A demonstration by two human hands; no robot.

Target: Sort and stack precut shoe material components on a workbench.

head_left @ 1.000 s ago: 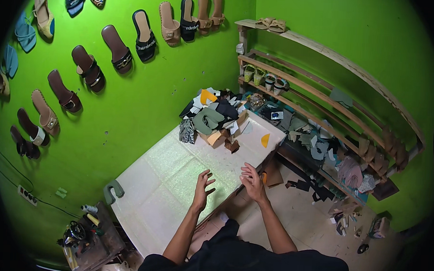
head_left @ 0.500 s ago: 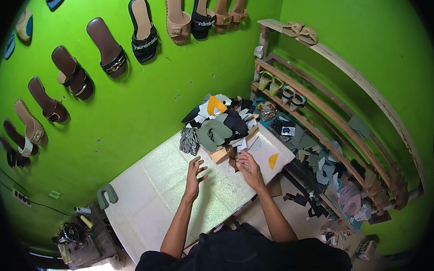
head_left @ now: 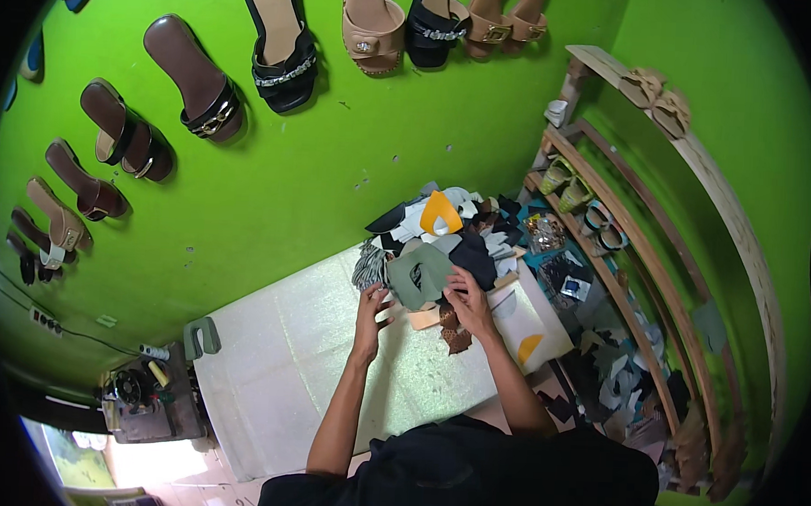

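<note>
A flat sage-green piece (head_left: 406,289) with a dark slit-like opening lies on top of the scrap heap at the table's far end. My left hand (head_left: 369,322) hovers at its near left side, fingers apart and curled, holding nothing visible. At its right edge is my right hand (head_left: 469,303), fingers spread and bent, seemingly touching the piece; no grip on it shows. Just below lie a brown patterned scrap (head_left: 456,337) and a tan block-like piece (head_left: 424,320). A zebra-striped piece (head_left: 370,266) rests to the left, and an orange cutout (head_left: 440,213) farther back.
The pale-covered table (head_left: 275,338) runs along a green wall hung with slide sandals (head_left: 192,72). A wooden rack (head_left: 642,218) with shoes and scraps stands at right. An orange half-round piece (head_left: 529,349) lies near the table's right edge, a dark green U-shaped piece (head_left: 203,338) at its left end.
The view has shifted, bringing the heap closer. My right hand has moved onto the green piece's edge. My left hand stays beside the heap with fingers apart.
</note>
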